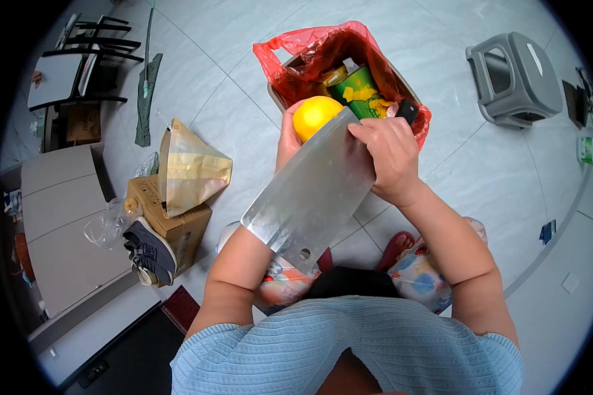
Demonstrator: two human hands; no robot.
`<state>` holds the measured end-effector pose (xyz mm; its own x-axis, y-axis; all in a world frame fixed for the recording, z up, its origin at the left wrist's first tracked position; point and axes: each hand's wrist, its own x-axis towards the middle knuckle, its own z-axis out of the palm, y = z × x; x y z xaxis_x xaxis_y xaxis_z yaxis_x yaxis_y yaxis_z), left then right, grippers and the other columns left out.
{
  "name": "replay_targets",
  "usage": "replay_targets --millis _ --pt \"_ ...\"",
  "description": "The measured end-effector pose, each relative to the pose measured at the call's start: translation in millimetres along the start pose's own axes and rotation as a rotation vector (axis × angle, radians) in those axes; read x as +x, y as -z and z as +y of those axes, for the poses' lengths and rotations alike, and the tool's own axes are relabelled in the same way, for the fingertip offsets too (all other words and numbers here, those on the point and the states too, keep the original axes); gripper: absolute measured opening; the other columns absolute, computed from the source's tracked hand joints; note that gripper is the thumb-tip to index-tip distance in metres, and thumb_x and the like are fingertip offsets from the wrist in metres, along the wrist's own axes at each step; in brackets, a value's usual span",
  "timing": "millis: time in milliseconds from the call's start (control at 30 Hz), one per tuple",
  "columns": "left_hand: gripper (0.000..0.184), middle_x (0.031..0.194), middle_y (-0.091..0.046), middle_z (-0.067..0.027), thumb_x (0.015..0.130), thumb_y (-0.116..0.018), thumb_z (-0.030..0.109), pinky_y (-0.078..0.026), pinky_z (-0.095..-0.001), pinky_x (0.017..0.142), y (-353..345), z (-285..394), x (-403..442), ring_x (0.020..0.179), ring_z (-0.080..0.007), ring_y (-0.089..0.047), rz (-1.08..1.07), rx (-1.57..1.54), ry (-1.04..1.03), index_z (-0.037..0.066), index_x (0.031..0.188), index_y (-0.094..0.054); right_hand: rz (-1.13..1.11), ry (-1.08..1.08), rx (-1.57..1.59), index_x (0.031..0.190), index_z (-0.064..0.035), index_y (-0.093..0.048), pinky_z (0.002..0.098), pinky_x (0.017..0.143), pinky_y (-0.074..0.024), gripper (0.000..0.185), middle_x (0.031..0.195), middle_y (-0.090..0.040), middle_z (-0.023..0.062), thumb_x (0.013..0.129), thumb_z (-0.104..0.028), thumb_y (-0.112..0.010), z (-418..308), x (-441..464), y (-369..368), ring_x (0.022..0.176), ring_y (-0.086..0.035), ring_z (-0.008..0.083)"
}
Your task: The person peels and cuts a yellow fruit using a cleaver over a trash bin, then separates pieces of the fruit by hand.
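Note:
My left hand point(288, 139) is wrapped round a round, bright yellow fruit point(317, 116), mostly hidden behind the blade. In my right hand point(390, 155) is a cleaver point(313, 191), gripped where the wide steel blade meets the dark handle point(407, 111). The blade slants down across my left forearm, and its upper edge lies against or very close to the fruit; contact cannot be made out. Just beyond both hands stands a bin lined with a red plastic bag point(310, 41). Inside it, yellow peel scraps point(357, 94) lie on a green container point(366, 108).
To the left, a paper bag point(194, 168) and a dark sneaker point(153, 250) rest on a cardboard box point(190, 234). A grey plastic stool point(517, 79) stands at the right on the tiled floor. My knees and sandaled feet are below the cleaver.

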<state>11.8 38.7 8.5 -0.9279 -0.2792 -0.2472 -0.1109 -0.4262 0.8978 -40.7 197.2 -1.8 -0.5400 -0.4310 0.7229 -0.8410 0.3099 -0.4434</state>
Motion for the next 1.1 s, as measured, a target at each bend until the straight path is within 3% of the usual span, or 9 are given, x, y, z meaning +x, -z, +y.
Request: replay_targets --millis 500,1100 --pt "0.062 0.123 -0.054 -0.0093 0.085 -0.074 0.010 -0.051 -0.0321 0.095 7.9 0.6 1.0 0.111 -0.0192 -0.058 -0.095 0.054 -0.027 0.011 0.134 -0.037 0.004 -0.022 -0.050 0.103 -0.0043 -0.063 0.0379 0.072 -0.0441 0.030 0.087 -0.062 0.0116 0.076 -0.018 -0.065 11.9 0.0 2.3 0.080 -0.061 0.0271" --pt "0.061 0.128 -0.055 -0.0085 0.085 -0.074 0.011 -0.047 -0.0314 0.098 12.3 10.6 4.1 0.114 -0.0185 -0.055 -0.207 0.164 -0.017 0.012 0.136 -0.040 -0.002 -0.049 0.007 0.100 -0.0050 -0.064 0.0379 0.072 -0.0446 0.031 0.087 -0.063 0.0106 0.072 -0.017 -0.069 17.2 4.0 7.1 0.080 -0.062 0.0277"
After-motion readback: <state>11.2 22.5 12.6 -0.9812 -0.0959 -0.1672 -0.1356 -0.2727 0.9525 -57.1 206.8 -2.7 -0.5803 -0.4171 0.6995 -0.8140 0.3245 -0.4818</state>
